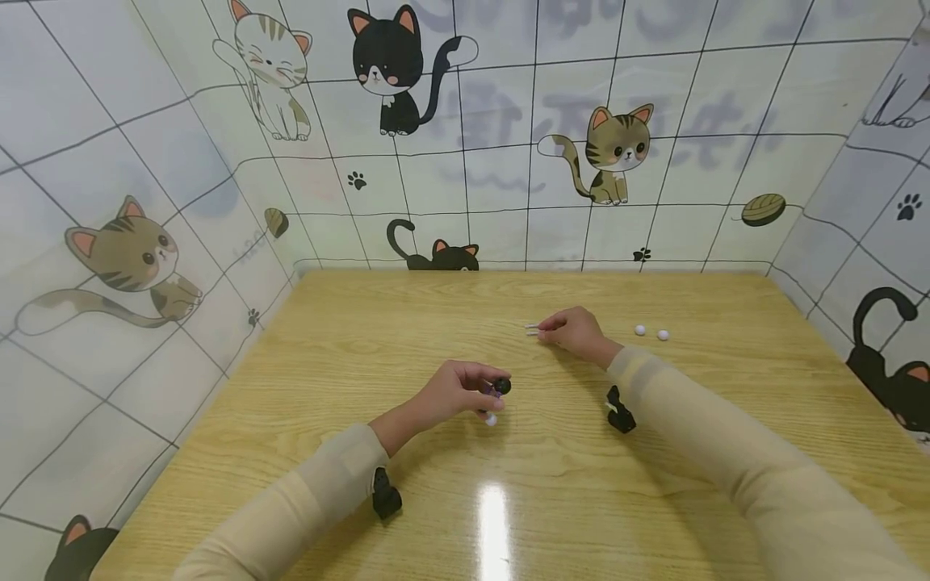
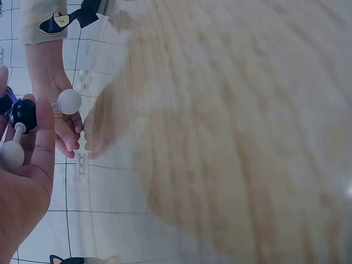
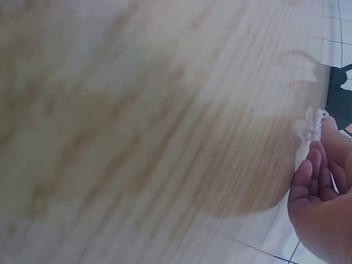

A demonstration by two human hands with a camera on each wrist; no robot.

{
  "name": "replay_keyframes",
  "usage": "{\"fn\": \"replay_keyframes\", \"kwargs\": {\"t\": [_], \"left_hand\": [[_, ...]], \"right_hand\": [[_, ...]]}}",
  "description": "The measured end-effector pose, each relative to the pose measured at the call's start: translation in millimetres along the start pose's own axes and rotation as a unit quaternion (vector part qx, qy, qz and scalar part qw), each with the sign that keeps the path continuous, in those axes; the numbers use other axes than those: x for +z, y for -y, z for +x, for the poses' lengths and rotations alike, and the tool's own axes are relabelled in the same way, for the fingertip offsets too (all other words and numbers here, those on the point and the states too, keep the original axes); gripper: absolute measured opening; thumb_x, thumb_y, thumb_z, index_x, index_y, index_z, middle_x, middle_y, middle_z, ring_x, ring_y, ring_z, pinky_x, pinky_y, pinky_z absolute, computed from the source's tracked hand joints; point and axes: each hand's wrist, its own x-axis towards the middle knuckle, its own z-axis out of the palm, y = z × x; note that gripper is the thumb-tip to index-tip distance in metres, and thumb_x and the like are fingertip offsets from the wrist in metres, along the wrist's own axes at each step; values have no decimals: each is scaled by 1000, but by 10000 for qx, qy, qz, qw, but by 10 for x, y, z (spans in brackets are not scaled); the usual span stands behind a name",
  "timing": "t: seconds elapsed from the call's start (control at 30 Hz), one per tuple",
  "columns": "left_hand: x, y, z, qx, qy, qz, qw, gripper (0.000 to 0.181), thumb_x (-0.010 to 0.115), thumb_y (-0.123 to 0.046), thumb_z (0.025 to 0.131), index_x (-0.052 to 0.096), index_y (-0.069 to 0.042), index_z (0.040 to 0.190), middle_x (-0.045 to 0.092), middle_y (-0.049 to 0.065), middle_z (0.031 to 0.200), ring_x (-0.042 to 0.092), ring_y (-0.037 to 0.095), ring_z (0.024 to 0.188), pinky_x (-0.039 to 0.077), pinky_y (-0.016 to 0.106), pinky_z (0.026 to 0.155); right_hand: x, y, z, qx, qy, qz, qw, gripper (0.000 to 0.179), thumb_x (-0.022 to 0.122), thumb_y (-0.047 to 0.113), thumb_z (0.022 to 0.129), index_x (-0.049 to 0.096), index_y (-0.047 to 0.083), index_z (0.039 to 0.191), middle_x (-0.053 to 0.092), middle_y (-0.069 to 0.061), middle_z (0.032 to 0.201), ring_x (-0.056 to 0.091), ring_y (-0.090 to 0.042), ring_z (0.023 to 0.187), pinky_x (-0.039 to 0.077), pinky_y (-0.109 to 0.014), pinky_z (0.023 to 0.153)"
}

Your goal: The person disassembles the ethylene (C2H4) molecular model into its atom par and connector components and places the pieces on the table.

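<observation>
My left hand (image 1: 458,390) holds a small ball-and-stick molecular model just above the table, between thumb and fingers. In the left wrist view the model shows a black ball (image 2: 23,115) with white balls (image 2: 69,102) on short white sticks, and a purple connector (image 2: 9,98) beside a second dark ball; fingers hide part of it. Farther forward, my right hand (image 1: 574,332) has its fingertips on small white connector sticks (image 1: 533,333) at the table surface and seems to pinch one. These sticks also show by the fingertips in the right wrist view.
Two loose white balls (image 1: 640,330) lie on the wooden table (image 1: 407,323) to the right of my right hand. Cat-patterned wall coverings (image 1: 501,186) border the table at the back and sides. A black wrist device (image 1: 387,494) hangs from each sleeve.
</observation>
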Motion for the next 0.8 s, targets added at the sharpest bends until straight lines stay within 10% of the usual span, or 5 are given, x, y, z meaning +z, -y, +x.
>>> {"fn": "replay_keyframes", "kwargs": {"t": [0.2,0.57,0.8], "left_hand": [[-8,-1,7,-38,-60,-60,10000,45,72,1,86,57,10,128,62,16,109,67,20,82,58,41,72],[10,13,28,31,-255,-264,9993,38,73,1,84,62,10,119,62,34,107,67,19,82,58,40,67],[1,28,17,111,-220,-194,9995,27,73,-2,86,68,8,110,68,22,105,65,43,93,58,42,67]], "right_hand": [[-16,9,-38,130,124,278,9995,26,71,20,92,72,3,112,68,-13,107,61,-24,90,51,-34,73],[-44,138,-242,-42,197,655,9977,31,70,23,92,71,4,116,68,-11,112,60,-28,106,50,-42,86],[-6,225,-442,-98,453,1154,9922,33,72,22,91,70,2,117,69,-9,112,62,-26,106,50,-43,89]]}}
